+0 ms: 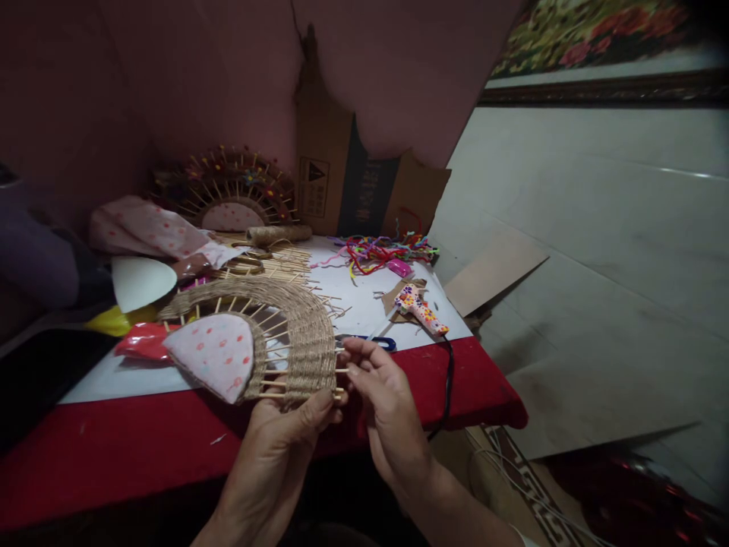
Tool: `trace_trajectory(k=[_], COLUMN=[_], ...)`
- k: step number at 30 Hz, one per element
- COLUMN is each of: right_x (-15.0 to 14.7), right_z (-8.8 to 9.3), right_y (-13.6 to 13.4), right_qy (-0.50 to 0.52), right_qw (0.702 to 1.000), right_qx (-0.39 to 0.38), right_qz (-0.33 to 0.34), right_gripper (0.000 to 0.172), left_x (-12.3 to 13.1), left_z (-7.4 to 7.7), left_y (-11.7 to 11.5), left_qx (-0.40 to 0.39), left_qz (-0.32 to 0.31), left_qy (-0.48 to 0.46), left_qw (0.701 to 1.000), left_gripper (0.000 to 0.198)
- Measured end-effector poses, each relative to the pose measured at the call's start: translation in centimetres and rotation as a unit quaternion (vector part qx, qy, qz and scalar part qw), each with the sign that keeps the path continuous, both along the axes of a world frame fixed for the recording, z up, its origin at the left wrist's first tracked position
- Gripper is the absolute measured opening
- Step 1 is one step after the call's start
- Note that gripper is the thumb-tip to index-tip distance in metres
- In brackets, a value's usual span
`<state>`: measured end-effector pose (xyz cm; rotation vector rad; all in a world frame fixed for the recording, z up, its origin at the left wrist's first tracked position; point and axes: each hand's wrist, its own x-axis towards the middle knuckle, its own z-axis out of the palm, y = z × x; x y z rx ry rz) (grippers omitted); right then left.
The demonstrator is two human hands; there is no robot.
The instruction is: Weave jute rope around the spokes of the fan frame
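Note:
A half-round woven fan [310,334] of brown twine over thin sticks is tilted above the table's front edge. Its inner half-disc [219,353] is covered in pale cloth with red dots. My left hand [285,441] grips the fan's lower right end, thumb on top and fingers underneath. My right hand [384,395] is at the outer rim, its thumb and index finger pinching a stick end that pokes out of the twine. Behind the right fingers, blue-handled scissors [384,343] lie partly hidden on the white sheet.
A patterned glue gun [421,310] with a black cord rests at the right on cardboard. Colourful pipe cleaners [376,254], loose sticks [279,262] and a twine roll [279,234] lie behind. A decorated fan [233,213] and a cardboard box [324,167] stand at the wall.

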<state>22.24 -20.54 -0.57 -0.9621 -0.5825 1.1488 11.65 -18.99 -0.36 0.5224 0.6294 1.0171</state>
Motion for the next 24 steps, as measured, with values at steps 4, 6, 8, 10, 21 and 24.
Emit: trace_trajectory(k=[4, 6, 8, 10, 21, 24], right_x=[0.9, 1.3, 1.6, 1.8, 1.3, 1.0], right_z=[0.0, 0.2, 0.4, 0.5, 1.4, 1.9], right_y=[0.7, 0.9, 0.9, 0.8, 0.0, -0.2], right_qy=[-0.033, -0.034, -0.02, 0.005, 0.055, 0.048], right_qw=[0.996, 0.995, 0.996, 0.997, 0.996, 0.994], right_qx=[0.029, 0.04, 0.041, 0.037, 0.058, 0.075], right_qz=[-0.075, -0.088, -0.081, -0.063, 0.044, 0.068], right_gripper=[0.023, 0.018, 0.014, 0.012, 0.016, 0.017], left_x=[-0.1, -0.1, -0.1, -0.1, -0.4, -0.6], left_z=[0.5, 0.7, 0.8, 0.8, 2.2, 3.1], left_y=[0.1, 0.2, 0.4, 0.5, 0.4, 0.2], left_qx=[-0.03, -0.044, -0.06, -0.075, -0.045, -0.04], left_qz=[0.018, 0.022, 0.026, 0.033, 0.058, 0.07], left_qy=[-0.004, -0.014, -0.03, -0.042, -0.056, -0.066], left_qw=[0.999, 0.999, 0.997, 0.996, 0.996, 0.995], left_gripper=[0.023, 0.014, 0.007, 0.004, 0.035, 0.04])
